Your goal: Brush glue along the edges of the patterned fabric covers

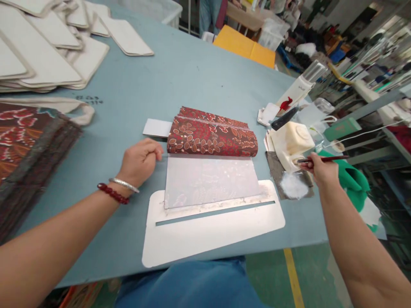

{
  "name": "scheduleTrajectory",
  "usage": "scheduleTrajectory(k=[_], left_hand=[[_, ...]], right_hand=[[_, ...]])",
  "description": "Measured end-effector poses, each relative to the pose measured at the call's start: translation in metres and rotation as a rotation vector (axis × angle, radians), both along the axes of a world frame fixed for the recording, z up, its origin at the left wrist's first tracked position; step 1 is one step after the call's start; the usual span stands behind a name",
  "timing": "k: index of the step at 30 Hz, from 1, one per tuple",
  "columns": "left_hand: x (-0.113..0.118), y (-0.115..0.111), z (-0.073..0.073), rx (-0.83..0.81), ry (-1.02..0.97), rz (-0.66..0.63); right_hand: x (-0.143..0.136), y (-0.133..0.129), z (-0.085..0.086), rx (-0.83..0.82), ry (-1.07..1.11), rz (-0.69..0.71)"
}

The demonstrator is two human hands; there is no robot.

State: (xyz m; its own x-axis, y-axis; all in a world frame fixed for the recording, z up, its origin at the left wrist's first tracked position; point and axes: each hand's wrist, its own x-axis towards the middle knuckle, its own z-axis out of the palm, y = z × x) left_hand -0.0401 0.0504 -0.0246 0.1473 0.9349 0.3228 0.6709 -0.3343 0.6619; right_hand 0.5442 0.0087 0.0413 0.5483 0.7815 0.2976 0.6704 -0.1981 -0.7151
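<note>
My left hand (141, 160) is curled into a loose fist just left of the patterned fabric, apart from it. My right hand (322, 169) pinches a thin dark-handled brush (334, 158), its tip at the mouth of a cream plastic container (293, 139). Dark red floral fabric (212, 139) lies folded over at mid-table, with a pale strip (156, 128) sticking out at its left. Toward me extends its whitish sheet-like part (210, 177). This overlaps a white slotted template (208, 239), whose upper edge carries brownish smears.
Cream panels (48, 51) are piled at the far left, above stacked patterned bags (28, 145). On the right are a clear-topped white box (300, 90), a black-handled tool (285, 119), a white patch on grey cloth (293, 186) and green material (353, 182).
</note>
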Motion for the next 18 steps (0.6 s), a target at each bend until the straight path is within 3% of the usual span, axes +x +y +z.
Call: scheduleTrajectory(k=[3,7,14,16,18], left_hand=[[-0.002,-0.02,-0.01,-0.107,-0.124,-0.075],[-0.003,-0.023,-0.015,-0.163,-0.21,-0.102],[-0.004,-0.023,-0.013,-0.191,-0.26,-0.098],[-0.004,-0.024,-0.013,-0.193,-0.268,-0.099],[-0.005,-0.023,-0.015,-0.195,-0.264,-0.096]], right_hand=[[0.009,-0.005,-0.003,-0.027,0.111,-0.08],[0.009,-0.031,0.006,-0.013,0.131,-0.142],[-0.005,-0.06,0.021,-0.198,0.076,0.281],[-0.001,-0.062,0.019,-0.209,0.117,0.281],[0.003,-0.063,0.011,-0.099,0.23,0.163]])
